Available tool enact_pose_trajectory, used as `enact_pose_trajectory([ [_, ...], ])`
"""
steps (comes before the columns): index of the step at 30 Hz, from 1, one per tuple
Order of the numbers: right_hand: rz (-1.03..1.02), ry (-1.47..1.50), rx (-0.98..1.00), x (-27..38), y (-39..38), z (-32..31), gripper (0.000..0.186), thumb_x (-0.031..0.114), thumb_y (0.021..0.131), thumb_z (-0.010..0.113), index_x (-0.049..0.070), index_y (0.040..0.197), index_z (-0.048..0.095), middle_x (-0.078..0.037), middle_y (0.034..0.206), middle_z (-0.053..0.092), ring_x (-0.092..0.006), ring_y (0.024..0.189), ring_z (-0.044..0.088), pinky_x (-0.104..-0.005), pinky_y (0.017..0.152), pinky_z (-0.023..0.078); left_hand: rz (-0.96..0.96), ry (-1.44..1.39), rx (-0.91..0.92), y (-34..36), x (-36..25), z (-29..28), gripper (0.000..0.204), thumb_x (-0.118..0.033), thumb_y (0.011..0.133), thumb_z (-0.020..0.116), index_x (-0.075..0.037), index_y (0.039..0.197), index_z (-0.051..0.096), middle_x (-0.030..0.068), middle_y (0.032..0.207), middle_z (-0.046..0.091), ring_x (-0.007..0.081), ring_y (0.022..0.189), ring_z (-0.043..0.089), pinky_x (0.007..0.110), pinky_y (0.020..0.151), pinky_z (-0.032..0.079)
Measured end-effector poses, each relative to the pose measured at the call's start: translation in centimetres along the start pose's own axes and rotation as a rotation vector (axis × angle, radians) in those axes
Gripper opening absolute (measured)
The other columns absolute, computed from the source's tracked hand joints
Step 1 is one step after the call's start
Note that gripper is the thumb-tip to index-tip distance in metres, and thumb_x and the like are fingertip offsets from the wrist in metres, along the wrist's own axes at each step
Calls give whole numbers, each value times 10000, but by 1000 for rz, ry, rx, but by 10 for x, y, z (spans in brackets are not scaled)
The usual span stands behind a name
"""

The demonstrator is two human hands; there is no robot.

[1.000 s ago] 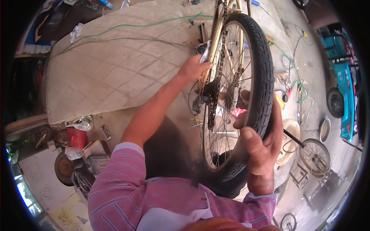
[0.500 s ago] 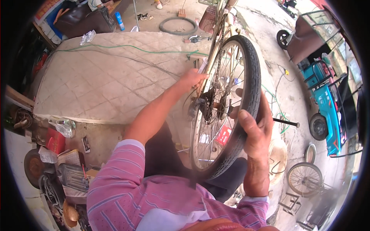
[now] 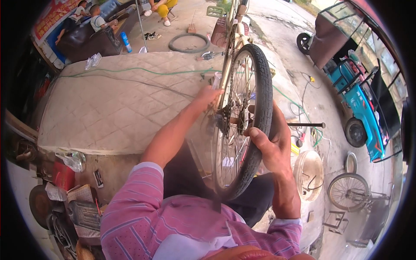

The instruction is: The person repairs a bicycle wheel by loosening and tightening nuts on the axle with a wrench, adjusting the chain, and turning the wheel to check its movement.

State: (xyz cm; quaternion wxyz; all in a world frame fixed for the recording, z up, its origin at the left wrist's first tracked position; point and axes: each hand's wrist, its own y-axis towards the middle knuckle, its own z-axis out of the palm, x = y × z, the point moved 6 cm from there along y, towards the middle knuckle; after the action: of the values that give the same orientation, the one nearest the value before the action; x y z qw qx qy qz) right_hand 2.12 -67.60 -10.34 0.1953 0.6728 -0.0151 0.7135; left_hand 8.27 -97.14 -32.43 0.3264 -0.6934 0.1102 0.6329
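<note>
A cream bicycle frame point(image 3: 226, 71) stands in front of me, its spoked wheel with a black tyre point(image 3: 263, 82) close to my lap. My left hand point(image 3: 208, 97) is closed round a frame tube on the left side of the wheel. On the right, my right hand point(image 3: 273, 145) grips the tyre, thumb on the near side and some fingertips showing through the spokes. The chain point(image 3: 232, 52) runs down to a dark sprocket cluster point(image 3: 223, 118) at the hub. The hub's left end is partly blurred.
A quilted pale mat point(image 3: 117, 104) spreads ahead and left, crossed by a green hose point(image 3: 147, 70). Beyond lie a loose tyre point(image 3: 189, 43) and a dark sofa with people. On the right are a white basin point(image 3: 308, 175), a loose wheel point(image 3: 348, 191) and a blue three-wheeler point(image 3: 362, 115).
The view has shifted, bringing more of the people at the far left into sight. The wheel and both hands appear slightly further left; both grips stay closed.
</note>
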Motion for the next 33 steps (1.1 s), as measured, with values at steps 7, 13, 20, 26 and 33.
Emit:
enact_pose_trajectory([
  [7,8,-2,5,-5,2,-2,813,79,868,694,-77,1533,255,-154,1343,541,-201,1166,582,-328,1023,451,115,-71,-16,-7,0,-2,284,-285,917,725,-66,812,576,-7,603,502,96,461,412,285,403,292],
  [13,-83,-40,28,-4,5,-2,846,156,857,731,-75,1529,273,-205,1408,504,-224,1248,536,-344,1044,434,417,-402,-254,-49,-66,-34,298,-291,1034,495,-23,1038,626,50,704,602,152,575,557,311,526,440],
  [20,-553,-677,-298,66,-9,-9,660,318,833,800,-14,1347,554,-176,1231,597,-241,1008,622,-365,805,507,1123,-265,372,-233,-238,58,491,-339,1055,361,57,1208,609,176,1169,661,260,1106,622,399,947,489],
  [26,-591,-417,33,107,-5,2,272,151,1019,574,-53,1198,596,-79,881,660,-126,787,628,-254,715,493,1435,103,492,-308,-267,120,355,-267,1037,556,43,1157,683,121,1139,676,188,1036,615,319,922,478],
  [33,-317,-42,-362,-8,-84,-95,316,118,1036,465,-23,1304,556,-30,790,567,-76,650,505,-221,609,417,924,142,-145,-106,-184,42,311,-230,1024,539,-17,1223,646,86,1072,702,141,1001,639,296,890,504],
])
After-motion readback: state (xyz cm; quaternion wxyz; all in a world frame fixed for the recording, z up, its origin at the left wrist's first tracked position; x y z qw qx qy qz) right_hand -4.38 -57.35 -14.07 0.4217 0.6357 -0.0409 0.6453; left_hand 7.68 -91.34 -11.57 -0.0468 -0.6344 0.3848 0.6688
